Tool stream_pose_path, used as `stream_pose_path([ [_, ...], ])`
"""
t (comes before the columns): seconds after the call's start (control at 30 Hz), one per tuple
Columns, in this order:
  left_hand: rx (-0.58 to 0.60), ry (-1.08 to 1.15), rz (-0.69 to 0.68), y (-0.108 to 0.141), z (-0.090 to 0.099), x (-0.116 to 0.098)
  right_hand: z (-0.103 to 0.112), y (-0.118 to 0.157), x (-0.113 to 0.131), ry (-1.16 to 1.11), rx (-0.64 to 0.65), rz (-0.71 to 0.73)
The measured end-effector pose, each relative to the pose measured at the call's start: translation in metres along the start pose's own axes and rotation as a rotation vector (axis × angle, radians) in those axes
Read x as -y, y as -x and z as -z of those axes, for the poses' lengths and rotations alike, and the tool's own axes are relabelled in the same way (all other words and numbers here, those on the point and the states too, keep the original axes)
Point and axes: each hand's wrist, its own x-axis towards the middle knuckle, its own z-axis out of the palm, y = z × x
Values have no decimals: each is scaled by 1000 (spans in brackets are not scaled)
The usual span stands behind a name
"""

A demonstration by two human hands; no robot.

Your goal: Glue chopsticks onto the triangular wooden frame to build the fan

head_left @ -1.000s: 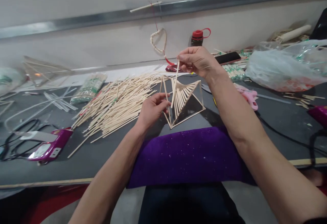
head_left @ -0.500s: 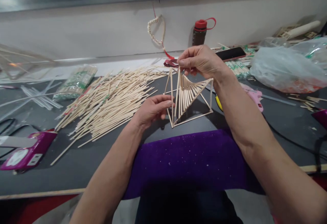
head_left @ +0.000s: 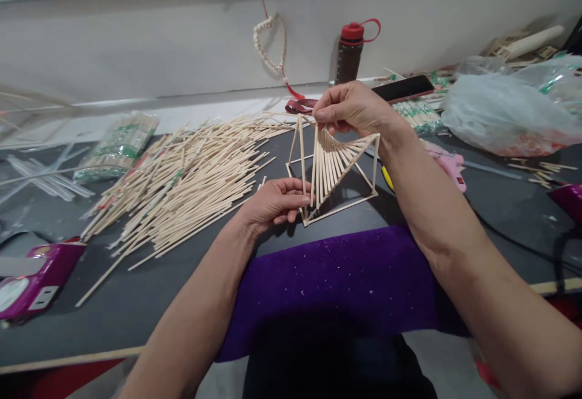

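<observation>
A small frame (head_left: pixel 343 208) of thin wooden sticks stands on the dark table, with a twisted fan of sticks (head_left: pixel 335 165) fixed across it. My right hand (head_left: pixel 348 108) pinches the upper end of a wooden stick (head_left: pixel 314 162) at the fan's left edge. Lower down, my left hand (head_left: pixel 275 204) closes its thumb and fingertips on that stick's lower end, beside the frame's front left corner. The fingers partly hide both ends of the stick.
Loose wooden sticks (head_left: pixel 200 187) lie in a big pile to the left, near a bagged bundle (head_left: pixel 117 147). A purple cloth (head_left: pixel 327 284) covers the front edge. Behind stand a red-capped bottle (head_left: pixel 349 56) and a phone (head_left: pixel 404 88); a pink glue gun (head_left: pixel 448 165) lies right.
My left hand has slid slightly lower along the stick, toward the frame's bottom corner. My right hand keeps its pinch at the top. The whole view has shifted a little.
</observation>
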Motion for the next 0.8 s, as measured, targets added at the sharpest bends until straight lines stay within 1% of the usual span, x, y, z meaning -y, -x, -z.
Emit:
stream_pose_path([
  [0.1,-1,-23,18,-1,-1,0,-1,0,-1,10,6,-5],
  [0.2,-19,-30,26,-1,-3,0,-2,0,-2,14,-15,8],
  [0.33,-50,-44,28,-2,-5,0,-2,-1,-3,45,-25,21],
  [0.5,-61,-60,21,-6,-5,3,-4,0,0,90,-20,16],
  [0.7,-56,-71,-7,-8,-6,6,-6,1,4,148,-28,70],
  [0.8,-75,-76,-5,-7,-8,5,-5,2,5,165,-40,86],
])
